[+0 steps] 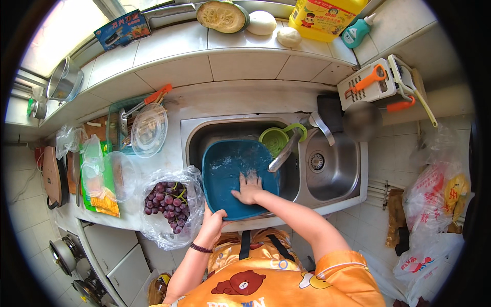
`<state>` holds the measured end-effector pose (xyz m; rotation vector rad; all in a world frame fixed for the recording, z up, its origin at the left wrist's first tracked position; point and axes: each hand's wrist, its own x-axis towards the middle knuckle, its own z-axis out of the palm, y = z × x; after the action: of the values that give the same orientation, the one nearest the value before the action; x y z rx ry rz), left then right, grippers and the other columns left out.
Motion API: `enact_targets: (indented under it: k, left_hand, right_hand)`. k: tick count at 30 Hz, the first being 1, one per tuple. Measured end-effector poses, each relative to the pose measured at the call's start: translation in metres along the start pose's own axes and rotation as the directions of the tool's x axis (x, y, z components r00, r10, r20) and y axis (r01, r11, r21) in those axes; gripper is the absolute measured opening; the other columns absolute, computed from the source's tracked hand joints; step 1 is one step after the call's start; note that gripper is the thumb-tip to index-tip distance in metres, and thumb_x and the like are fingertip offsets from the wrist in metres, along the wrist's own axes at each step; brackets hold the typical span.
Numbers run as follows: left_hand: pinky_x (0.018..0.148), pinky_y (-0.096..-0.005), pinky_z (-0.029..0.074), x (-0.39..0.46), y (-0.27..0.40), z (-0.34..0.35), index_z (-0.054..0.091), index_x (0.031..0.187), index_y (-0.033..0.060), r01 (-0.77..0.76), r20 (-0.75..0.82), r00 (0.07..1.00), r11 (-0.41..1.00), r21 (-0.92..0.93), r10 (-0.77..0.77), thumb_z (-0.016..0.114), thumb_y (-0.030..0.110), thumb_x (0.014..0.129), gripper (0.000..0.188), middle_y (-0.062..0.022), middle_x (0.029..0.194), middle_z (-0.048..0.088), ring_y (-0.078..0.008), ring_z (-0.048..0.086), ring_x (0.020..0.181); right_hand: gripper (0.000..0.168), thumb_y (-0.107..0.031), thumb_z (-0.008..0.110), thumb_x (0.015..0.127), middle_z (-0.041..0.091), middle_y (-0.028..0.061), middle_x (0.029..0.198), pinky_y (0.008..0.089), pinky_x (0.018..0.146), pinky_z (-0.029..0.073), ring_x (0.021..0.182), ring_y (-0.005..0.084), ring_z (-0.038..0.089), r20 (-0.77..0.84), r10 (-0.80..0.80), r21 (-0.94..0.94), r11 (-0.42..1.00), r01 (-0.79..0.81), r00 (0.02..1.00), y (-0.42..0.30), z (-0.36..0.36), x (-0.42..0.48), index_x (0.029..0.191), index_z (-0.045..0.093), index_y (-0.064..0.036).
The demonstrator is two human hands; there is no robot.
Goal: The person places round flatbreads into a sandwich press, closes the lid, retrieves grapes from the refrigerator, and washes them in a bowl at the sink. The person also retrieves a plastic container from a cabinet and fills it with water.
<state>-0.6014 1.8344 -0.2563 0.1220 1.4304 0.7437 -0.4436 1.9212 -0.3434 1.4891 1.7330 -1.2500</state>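
A blue plastic basin (226,192) stands in the larger bowl of a steel sink (245,119), with water running into it from the faucet (285,151). My left hand (213,220) grips the basin's near left rim. Inside the basin, my right hand (248,190) is spread with its palm down, its fingertips by the splashing water. Behind the basin's right corner sits a green plastic strainer (274,141). Left of the basin, purple grapes (167,203) lie in an opened clear plastic bag (153,226).
A clear lid (149,130) leans on a utensil box (115,115) at the left. A halved squash (222,17) and a yellow jug (322,19) stand on the ledge. Graters (366,84) hang at the right, above plastic bags (429,199).
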Motion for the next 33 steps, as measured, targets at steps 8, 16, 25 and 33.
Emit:
enact_targets:
  k: [8, 16, 25, 33]
  left_hand:
    - [0.103, -0.0449, 0.044, -0.007, 0.015, 0.008, 0.0, 0.16, 0.0111, -0.437, 0.022, 0.815, 0.589, 0.679, 0.579, 0.047, -0.012, 0.078, 0.097, -0.0351, 0.148, 0.039, -0.0482, 0.053, 0.125]
    - [0.105, -0.0515, 0.042, -0.019, 0.014, 0.006, 0.007, 0.158, 0.0065, -0.465, 0.085, 0.608, 0.268, 0.844, 0.789, 0.051, -0.019, 0.076, 0.096, -0.0338, 0.157, 0.022, -0.0541, 0.034, 0.137]
    - [0.117, -0.0493, 0.026, -0.022, -0.004, 0.01, 0.012, 0.154, 0.0013, -0.537, 0.073, 0.418, 0.182, 0.824, 0.905, 0.05, -0.02, 0.073, 0.092, -0.0349, 0.156, 0.019, -0.0503, 0.025, 0.144]
    - [0.107, -0.0444, 0.041, 0.007, -0.022, 0.015, 0.013, 0.152, -0.0023, -0.303, -0.277, 0.875, 0.896, 0.326, 0.396, 0.052, 0.003, 0.09, 0.073, -0.0249, 0.15, 0.034, -0.0347, 0.046, 0.132]
  right_hand:
    - [0.046, -0.036, 0.052, 0.097, 0.066, 0.0303, 0.112, 0.048, 0.097, 0.048, 0.109, 0.0457, 0.062, -0.318, -0.145, 0.445, 0.85, 0.282, 0.937, -0.006, 0.03, -0.035, 0.117, 0.066, 0.004]
    - [0.035, -0.027, 0.052, 0.096, 0.068, 0.0294, 0.102, 0.0502, 0.089, 0.049, 0.103, 0.0464, 0.063, -0.335, 0.013, 0.558, 0.808, 0.187, 0.942, 0.037, 0.058, -0.063, 0.104, 0.069, 0.003]
    - [0.036, -0.03, 0.052, 0.099, 0.069, 0.0258, 0.097, 0.0483, 0.085, 0.051, 0.094, 0.0432, 0.066, -0.457, 0.06, 0.509, 0.836, 0.205, 0.888, 0.055, 0.068, -0.051, 0.109, 0.066, 0.002]
    - [0.039, -0.028, 0.054, 0.103, 0.062, 0.0182, 0.113, 0.0412, 0.071, 0.061, 0.091, 0.0281, 0.068, -0.029, 0.169, 0.998, -0.052, 0.038, 0.985, 0.049, 0.062, -0.023, 0.129, 0.044, 0.0]
